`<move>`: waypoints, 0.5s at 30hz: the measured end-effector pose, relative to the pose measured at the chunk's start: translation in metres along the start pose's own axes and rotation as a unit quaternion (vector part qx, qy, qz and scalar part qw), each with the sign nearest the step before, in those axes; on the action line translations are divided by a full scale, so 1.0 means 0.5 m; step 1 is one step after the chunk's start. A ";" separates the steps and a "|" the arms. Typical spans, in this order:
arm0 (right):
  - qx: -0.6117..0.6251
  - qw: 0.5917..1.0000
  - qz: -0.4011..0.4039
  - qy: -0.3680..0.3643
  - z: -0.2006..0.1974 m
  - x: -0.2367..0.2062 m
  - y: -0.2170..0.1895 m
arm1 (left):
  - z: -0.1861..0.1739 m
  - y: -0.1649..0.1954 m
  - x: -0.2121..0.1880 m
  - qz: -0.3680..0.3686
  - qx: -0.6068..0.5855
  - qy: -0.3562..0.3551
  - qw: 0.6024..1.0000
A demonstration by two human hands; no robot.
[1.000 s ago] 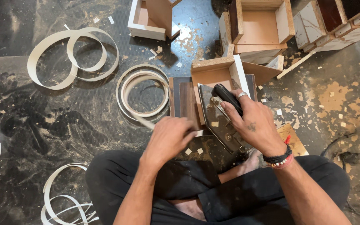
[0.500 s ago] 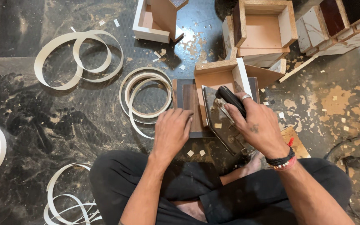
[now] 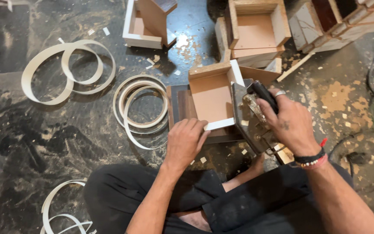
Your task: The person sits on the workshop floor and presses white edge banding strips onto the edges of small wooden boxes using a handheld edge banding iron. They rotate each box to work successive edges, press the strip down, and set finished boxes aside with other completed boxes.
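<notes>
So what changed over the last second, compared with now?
The left hand moved forward from near the lap onto the near white edge of the open chipboard box, fingers pressing it. The right hand kept its grip on the black-handled metal iron beside the box.

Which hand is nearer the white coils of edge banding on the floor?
Left. The left hand presses the small box's near edge, just right of the coils; the right hand grips the iron farther right.
</notes>
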State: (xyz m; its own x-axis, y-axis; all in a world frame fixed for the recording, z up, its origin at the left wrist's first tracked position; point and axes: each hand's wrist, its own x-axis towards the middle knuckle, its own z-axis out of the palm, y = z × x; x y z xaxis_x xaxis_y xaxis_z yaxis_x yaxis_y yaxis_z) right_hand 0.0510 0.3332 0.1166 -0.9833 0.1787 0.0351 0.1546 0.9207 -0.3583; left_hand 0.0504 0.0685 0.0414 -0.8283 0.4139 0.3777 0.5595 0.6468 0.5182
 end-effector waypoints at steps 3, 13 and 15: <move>-0.002 0.999 0.037 0.010 -0.002 0.010 0.057 | 0.003 0.005 0.003 -0.004 -0.006 0.005 1.000; 0.066 0.986 0.137 0.062 0.046 0.008 0.246 | 0.008 0.012 0.011 -0.003 0.018 -0.027 0.999; 0.068 0.983 0.162 0.043 0.052 0.003 0.282 | 0.009 0.015 0.014 0.013 0.026 -0.009 1.000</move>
State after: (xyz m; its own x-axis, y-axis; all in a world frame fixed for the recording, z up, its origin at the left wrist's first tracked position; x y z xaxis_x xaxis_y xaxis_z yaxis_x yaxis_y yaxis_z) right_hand 0.0690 0.4541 0.0418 -0.8717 0.4895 -0.0243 0.4384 0.7565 -0.4853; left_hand 0.0488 0.0791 0.0441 -0.8142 0.4423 0.3761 0.5788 0.6685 0.4669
